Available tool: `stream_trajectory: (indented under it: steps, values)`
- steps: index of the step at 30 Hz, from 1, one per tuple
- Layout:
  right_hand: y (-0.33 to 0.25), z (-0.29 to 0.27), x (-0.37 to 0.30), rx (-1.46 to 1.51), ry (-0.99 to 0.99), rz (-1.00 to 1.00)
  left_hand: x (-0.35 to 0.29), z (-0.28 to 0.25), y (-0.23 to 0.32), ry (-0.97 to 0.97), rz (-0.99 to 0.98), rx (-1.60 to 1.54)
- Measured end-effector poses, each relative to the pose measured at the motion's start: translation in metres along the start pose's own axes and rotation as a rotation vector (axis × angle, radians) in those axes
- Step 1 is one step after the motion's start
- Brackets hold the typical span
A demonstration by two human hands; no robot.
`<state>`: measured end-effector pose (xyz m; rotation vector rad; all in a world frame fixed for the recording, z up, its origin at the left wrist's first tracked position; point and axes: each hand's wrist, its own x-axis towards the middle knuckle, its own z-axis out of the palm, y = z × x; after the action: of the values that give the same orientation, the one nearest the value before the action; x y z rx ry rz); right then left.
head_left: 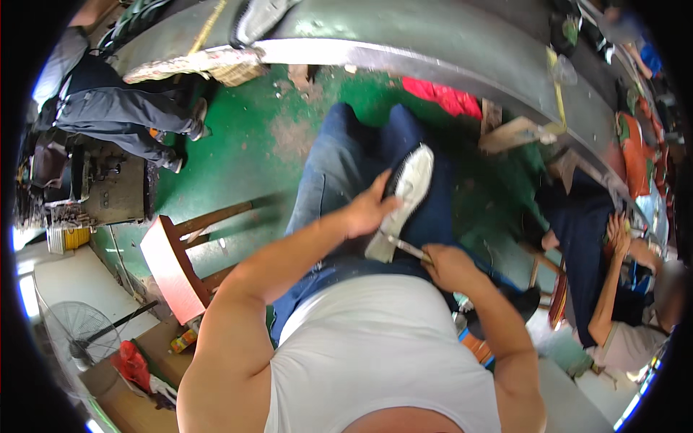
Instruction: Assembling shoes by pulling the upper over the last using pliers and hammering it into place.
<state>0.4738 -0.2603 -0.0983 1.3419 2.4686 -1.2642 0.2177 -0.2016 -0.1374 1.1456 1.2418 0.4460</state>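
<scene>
A whitish shoe (pixel 414 177) with a dark, stitched-looking rim lies lengthwise over my thighs, its toe pointing away from me. My left hand (pixel 368 211) is closed on its left side, thumb on top of the pale surface. In my right hand (pixel 445 268), near my lap, is a slim, light-coloured tool with a narrow handle (pixel 410 249). Its tip reaches the heel end of the shoe; whether it touches is too small to tell, and so is the tool's kind.
A long grey worktable (pixel 433 50) runs across the far side, with another shoe (pixel 261 20) on it. Red cloth (pixel 442 97) hangs beneath its edge. A wooden stool (pixel 173 267) stands left, near a fan (pixel 78 335). Other people are at left and right.
</scene>
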Motion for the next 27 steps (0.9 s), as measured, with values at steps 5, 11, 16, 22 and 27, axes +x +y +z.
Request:
stream_trajectory:
  steps: [5, 11, 16, 22, 27]
  values:
    - [0.002, -0.039, 0.003, 0.288, -0.518, 0.253, -0.048, 0.001, -0.044, -0.281, 0.01, -0.025]
    - [-0.01, -0.024, 0.016, 0.273, 0.032, 0.099, -0.041, 0.033, -0.041, 0.104, 0.061, 0.257]
    - [0.026, 0.005, 0.019, 0.568, 0.224, 0.081, -0.049, -0.021, -0.009, -0.015, -0.048, -0.49]
    - [0.057, 0.033, 0.019, 0.925, 0.321, 0.249, -0.05, -0.114, 0.135, -0.003, 0.351, -0.337]
    - [0.064, 0.011, 0.037, 0.954, 0.173, 0.253, 0.119, -0.198, 0.314, 0.239, 0.591, 0.35]
